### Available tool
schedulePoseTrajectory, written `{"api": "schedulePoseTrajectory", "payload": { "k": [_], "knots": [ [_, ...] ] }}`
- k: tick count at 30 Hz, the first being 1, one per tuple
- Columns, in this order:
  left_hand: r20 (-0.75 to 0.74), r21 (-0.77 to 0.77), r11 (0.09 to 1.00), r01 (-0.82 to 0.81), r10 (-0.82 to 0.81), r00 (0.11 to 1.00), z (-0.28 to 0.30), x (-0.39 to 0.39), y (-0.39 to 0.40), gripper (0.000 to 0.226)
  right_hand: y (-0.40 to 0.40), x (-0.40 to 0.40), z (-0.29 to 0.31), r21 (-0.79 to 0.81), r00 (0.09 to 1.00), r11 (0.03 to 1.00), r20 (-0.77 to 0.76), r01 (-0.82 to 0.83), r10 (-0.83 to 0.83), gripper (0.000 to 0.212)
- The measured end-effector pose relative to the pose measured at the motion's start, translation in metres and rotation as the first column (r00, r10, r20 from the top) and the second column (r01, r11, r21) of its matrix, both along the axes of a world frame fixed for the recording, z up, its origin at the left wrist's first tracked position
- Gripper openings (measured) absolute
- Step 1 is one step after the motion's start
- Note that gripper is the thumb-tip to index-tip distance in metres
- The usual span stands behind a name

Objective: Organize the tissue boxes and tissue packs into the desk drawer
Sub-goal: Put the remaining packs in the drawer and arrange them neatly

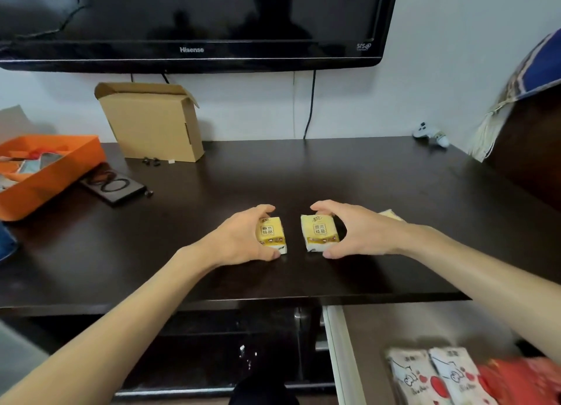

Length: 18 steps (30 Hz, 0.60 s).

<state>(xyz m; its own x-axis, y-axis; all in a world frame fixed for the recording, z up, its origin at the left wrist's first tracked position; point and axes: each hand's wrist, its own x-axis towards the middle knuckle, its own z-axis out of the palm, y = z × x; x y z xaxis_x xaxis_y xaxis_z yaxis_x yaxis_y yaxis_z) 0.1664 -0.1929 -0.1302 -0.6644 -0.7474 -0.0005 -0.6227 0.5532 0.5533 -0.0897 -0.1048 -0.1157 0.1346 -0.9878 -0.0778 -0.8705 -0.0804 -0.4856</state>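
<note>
Two small yellow tissue packs lie side by side on the dark desk. My left hand curls around the left yellow pack, thumb at its near edge and fingers over its far edge. My right hand grips the right yellow pack the same way. A third yellowish pack peeks out behind my right wrist. Below the desk at the right, the open drawer holds two white packs with red print and a red pack.
An open cardboard box stands at the back of the desk under a wall-mounted TV. An orange tray and a black flat case sit at the left. A white game controller lies at the back right.
</note>
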Motion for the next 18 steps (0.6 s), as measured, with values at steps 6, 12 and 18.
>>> {"api": "schedulePoseTrajectory", "payload": {
  "k": [6,12,18],
  "knots": [
    [0.007,-0.049,0.999,0.021,-0.02,1.0,0.009,-0.01,0.032,0.096,0.025,-0.001,0.001,-0.078,1.0,0.997,0.03,0.012,-0.009,0.085],
    [-0.069,-0.157,0.984,0.08,-0.092,0.993,0.018,-0.026,0.11,0.084,0.108,-0.016,0.006,-0.071,0.997,0.997,0.069,0.039,-0.034,0.085],
    [-0.031,-0.156,0.95,0.269,-0.277,0.96,0.004,-0.047,0.208,0.079,0.221,-0.034,0.001,0.042,0.997,0.997,-0.048,0.061,-0.059,0.086]
  ]
}}
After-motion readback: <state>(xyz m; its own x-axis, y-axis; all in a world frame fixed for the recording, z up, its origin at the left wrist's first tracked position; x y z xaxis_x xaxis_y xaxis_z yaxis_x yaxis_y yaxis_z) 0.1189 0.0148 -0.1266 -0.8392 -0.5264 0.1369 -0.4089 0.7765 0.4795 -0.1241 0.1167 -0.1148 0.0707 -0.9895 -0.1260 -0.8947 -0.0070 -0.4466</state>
